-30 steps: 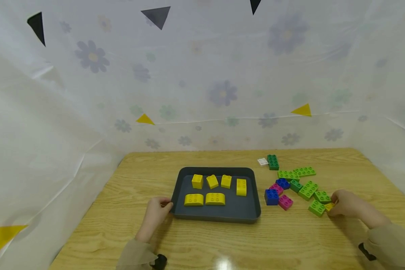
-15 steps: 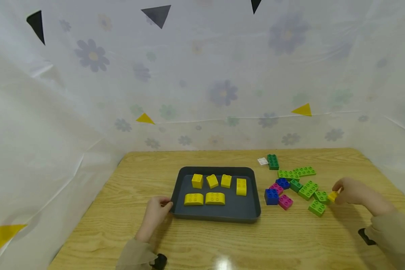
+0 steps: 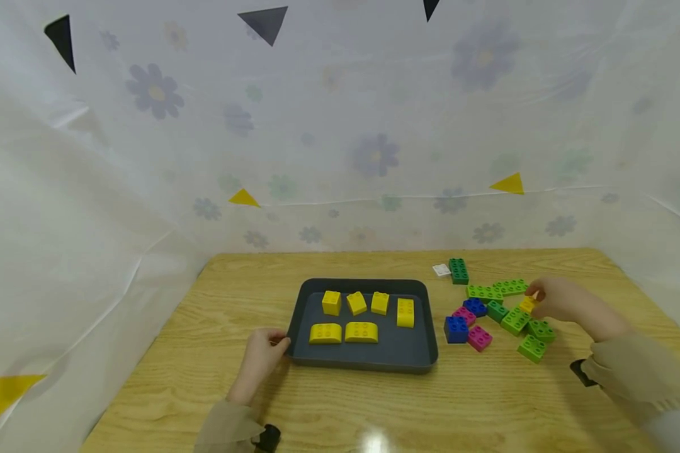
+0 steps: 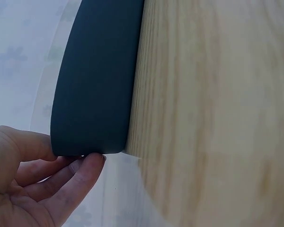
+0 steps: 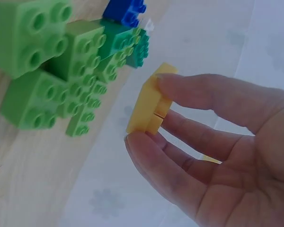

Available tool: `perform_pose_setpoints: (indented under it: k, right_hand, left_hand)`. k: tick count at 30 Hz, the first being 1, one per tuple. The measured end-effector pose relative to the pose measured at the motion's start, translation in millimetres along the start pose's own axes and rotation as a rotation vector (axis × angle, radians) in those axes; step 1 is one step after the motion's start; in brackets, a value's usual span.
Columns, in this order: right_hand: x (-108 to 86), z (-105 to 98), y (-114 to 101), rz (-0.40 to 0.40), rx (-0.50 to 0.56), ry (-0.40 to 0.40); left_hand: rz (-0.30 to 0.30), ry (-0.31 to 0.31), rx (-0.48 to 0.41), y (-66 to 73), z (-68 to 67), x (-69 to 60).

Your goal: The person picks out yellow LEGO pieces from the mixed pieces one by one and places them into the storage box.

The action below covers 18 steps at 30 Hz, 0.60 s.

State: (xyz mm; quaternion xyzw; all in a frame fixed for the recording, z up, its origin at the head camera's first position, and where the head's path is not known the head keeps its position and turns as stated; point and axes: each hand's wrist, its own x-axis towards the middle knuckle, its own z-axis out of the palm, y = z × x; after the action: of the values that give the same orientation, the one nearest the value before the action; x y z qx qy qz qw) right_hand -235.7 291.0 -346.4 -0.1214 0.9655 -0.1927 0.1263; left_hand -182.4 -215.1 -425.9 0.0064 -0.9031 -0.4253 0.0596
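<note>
A dark grey tray (image 3: 368,363) lies on the table with several yellow toy bricks (image 3: 361,333) inside. My left hand (image 3: 262,355) holds the tray at its left side; in the left wrist view the fingertips (image 4: 95,161) meet the end of the tray wall (image 4: 94,85). Between thumb and fingers, my right hand (image 3: 563,302) pinches a small yellow brick (image 5: 151,99) above the pile. Beneath and beside that hand lie light green bricks (image 3: 515,321), one of them a long brick (image 3: 510,287). Part of the held brick is hidden by the fingers.
Left of the green bricks are blue bricks (image 3: 456,329), pink bricks (image 3: 479,338) and a dark green brick (image 3: 497,311). Farther back sit another dark green brick (image 3: 458,271) and a small white piece (image 3: 441,270). A flowered white sheet (image 3: 374,220) hangs behind the table.
My right hand has lifted the yellow brick from the near right end of the pile and carried it up and left over the green bricks. The left hand and tray stay put.
</note>
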Motion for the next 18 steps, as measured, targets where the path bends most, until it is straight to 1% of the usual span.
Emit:
perform_pose_setpoints:
  k: [6,13,18]
  right_hand:
    - [9.9,-3,-28,-0.015,-0.02,0.001]
    - [20.5,-5,-58,-0.044,-0.001,-0.007]
    - [29.7,-3,-78,-0.074,-0.048,0.016]
  left_hand:
    - [-0.009,-0.009,0.009,1.1,-1.2,-0.4]
    - [-0.006,-0.007,0.014,1.6,-1.4,-1.2]
    - [-0.002,-0.003,0.012,1.7,-1.5,-1.0]
